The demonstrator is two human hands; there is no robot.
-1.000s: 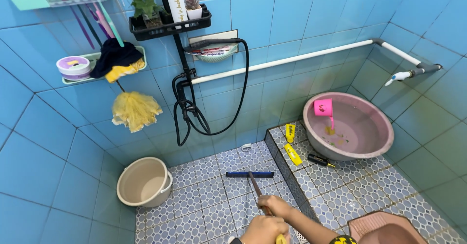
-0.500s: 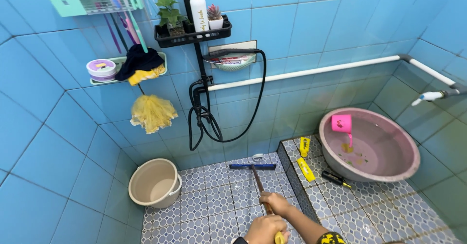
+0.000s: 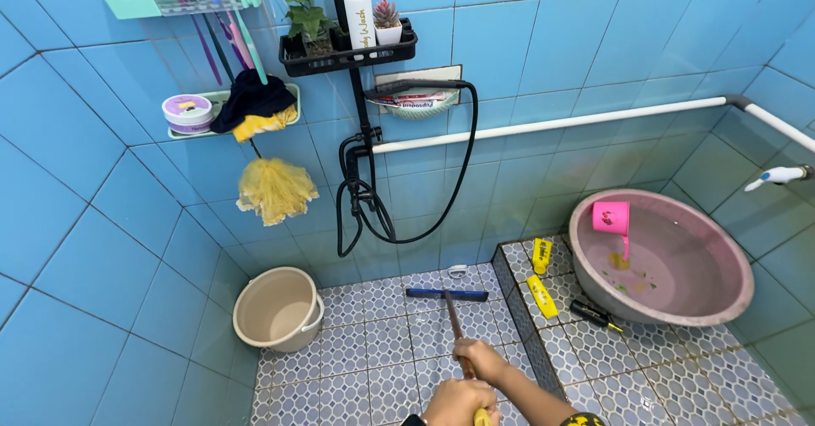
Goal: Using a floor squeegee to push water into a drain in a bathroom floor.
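**Both hands on the squeegee**

Down at the bottom edge of the head view, two hands grip one long brown handle. The right hand (image 3: pixel 481 361) is closed around the shaft further up, and the left hand (image 3: pixel 456 402) is wrapped around the yellow grip at its near end. The squeegee (image 3: pixel 448 305) runs away from the person, its dark blue blade lying flat across the patterned floor (image 3: pixel 373 358), close to the foot of the back wall.

To do this stroke well, it seems best to keep the blade pressed evenly on the tiles, flat from end to end, and to steer it clear of the raised step (image 3: pixel 518 307) just to its right.

Both forearms come in low from the bottom of the frame, the right one angled across from the right side. A beige bucket (image 3: pixel 278 309) stands well to the left on the floor. On the step, two yellow tubes (image 3: pixel 542 275) lie beside a pink basin (image 3: pixel 662 256) holding a pink scoop (image 3: pixel 611 219).
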